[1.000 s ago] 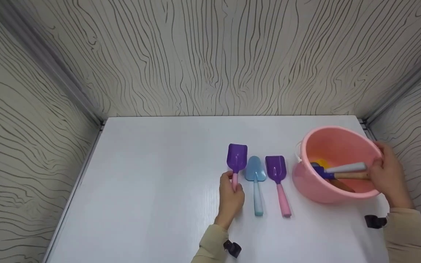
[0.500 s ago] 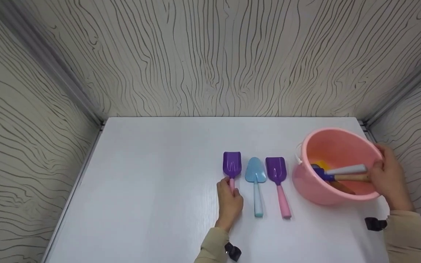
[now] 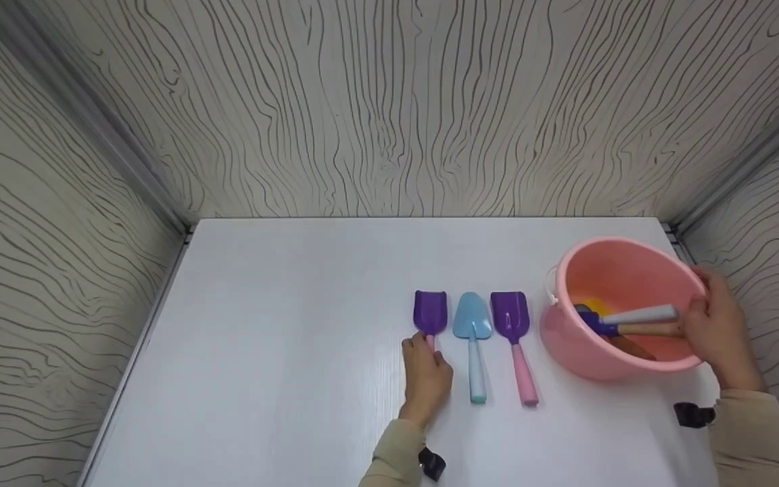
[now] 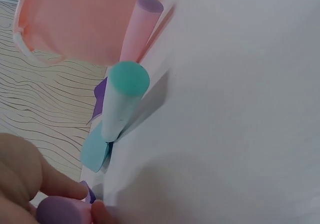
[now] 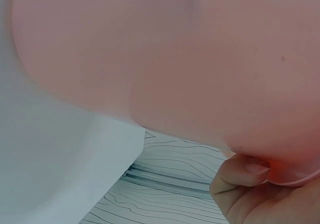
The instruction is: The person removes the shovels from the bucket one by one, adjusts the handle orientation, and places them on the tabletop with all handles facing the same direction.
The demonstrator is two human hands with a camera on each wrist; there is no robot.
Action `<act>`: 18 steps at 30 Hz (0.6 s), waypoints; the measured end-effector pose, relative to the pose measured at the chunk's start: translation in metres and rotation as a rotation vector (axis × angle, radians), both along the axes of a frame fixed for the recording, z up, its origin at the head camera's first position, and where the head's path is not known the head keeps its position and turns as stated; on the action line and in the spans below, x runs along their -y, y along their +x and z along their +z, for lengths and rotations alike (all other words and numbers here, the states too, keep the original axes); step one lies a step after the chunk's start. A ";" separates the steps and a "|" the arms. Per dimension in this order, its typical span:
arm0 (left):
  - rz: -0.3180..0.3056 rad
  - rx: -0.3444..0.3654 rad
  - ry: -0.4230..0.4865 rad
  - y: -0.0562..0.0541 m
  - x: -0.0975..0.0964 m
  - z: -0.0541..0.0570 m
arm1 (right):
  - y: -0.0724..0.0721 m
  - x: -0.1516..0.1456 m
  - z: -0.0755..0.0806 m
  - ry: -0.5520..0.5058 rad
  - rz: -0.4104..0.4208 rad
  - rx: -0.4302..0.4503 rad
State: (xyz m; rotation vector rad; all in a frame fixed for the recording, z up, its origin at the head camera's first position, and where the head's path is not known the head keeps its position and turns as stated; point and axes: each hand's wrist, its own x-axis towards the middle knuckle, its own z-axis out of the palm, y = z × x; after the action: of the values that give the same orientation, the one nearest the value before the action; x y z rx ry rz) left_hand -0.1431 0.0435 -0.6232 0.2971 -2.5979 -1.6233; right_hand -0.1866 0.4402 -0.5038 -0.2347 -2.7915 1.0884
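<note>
My left hand [image 3: 427, 379] pinches the pink handle of a toy shovel with a purple blade [image 3: 430, 311], low at the table; the hand hides most of the handle. Just right of it lies a light blue trowel [image 3: 473, 316], then a second purple shovel [image 3: 511, 316] with a pink handle. All three stand side by side, blades toward the back wall. My right hand [image 3: 719, 331] grips the right rim of a pink bucket [image 3: 585, 352], which is tilted toward me. Inside the bucket are a white-handled tool [image 3: 643, 314], a wooden-handled tool [image 3: 650, 329] and something yellow [image 3: 594, 306].
The white table [image 3: 261, 352] is bounded by wood-grain panels [image 3: 389, 108] at the back and both sides. A white bail handle [image 4: 31, 54] hangs on the bucket's side. Small black wrist devices [image 3: 433, 465] sit at both sleeves.
My left hand has drawn the purple shovel slightly left and toward me, straightening it and bringing its blade level with the other two. My right hand and the bucket have hardly moved.
</note>
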 end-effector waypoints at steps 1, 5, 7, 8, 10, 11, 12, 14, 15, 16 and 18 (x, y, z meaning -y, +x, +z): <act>-0.005 0.006 -0.005 0.000 0.000 0.000 | 0.000 0.000 0.000 0.001 0.001 -0.001; -0.013 0.039 -0.026 0.002 -0.002 0.000 | -0.001 0.000 -0.002 0.004 0.002 -0.002; -0.015 0.053 -0.029 0.002 -0.003 0.001 | -0.001 0.000 -0.003 0.004 0.004 -0.003; -0.016 0.059 -0.030 0.002 -0.003 0.001 | 0.000 0.000 -0.003 0.000 0.005 0.000; -0.020 0.071 -0.030 0.003 -0.002 0.003 | 0.000 0.000 -0.003 -0.010 0.008 0.010; -0.021 0.076 -0.031 0.003 -0.002 0.003 | 0.000 0.000 -0.003 -0.010 0.006 0.016; -0.022 0.081 -0.031 0.003 -0.002 0.004 | 0.000 0.000 -0.002 -0.010 0.006 0.018; -0.026 0.087 -0.039 0.003 -0.001 0.006 | 0.000 0.000 -0.002 -0.017 0.008 0.021; -0.027 0.088 -0.049 0.004 -0.001 0.006 | 0.000 0.000 -0.002 -0.015 0.007 0.023; -0.027 0.091 -0.065 0.004 -0.001 0.007 | 0.000 0.000 -0.002 -0.012 0.005 0.023; -0.025 0.092 -0.111 0.005 0.000 0.008 | 0.000 0.000 -0.002 -0.016 0.006 0.024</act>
State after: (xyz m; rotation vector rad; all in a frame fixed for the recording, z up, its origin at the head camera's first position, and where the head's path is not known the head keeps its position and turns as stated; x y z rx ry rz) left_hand -0.1377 0.0431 -0.6151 0.3412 -2.7581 -1.5000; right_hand -0.1867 0.4406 -0.5055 -0.2433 -2.8070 1.1166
